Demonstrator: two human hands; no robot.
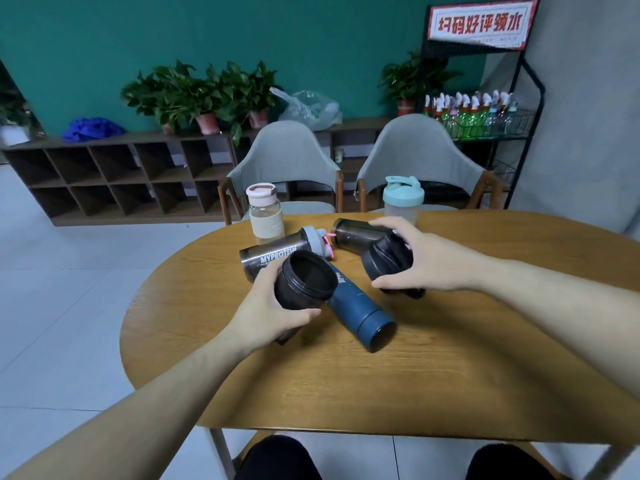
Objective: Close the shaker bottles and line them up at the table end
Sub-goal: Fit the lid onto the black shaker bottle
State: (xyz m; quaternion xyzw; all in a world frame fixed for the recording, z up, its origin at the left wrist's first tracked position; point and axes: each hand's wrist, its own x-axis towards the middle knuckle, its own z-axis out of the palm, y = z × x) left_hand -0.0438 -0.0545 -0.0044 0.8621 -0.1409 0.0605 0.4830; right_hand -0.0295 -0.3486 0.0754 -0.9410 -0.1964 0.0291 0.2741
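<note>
The table [398, 368] is a rounded wooden top, its right side cut off by the picture edge. Two chairs [284, 161] stand behind its far end, their seats hidden by it. A blue bottle [360, 306] lies on its side mid-table, its upper part hidden behind the open bottle. A grey bottle [277, 254] marked MYPROTEIN lies beyond it, lidded, its lower end behind the left hand. A dark bottle [353, 235] lies just right of that, mostly covered by the right hand. At the far end stand a clear bottle [265, 213] and a teal-lidded bottle [403, 199]. The left hand [273, 306] wraps fingers and thumb around an open bottle [304, 280], mouth tilted toward the camera, base hidden. The right hand [422, 261] curls around a black lid [388, 263]; the fingertips are hidden behind it.
</note>
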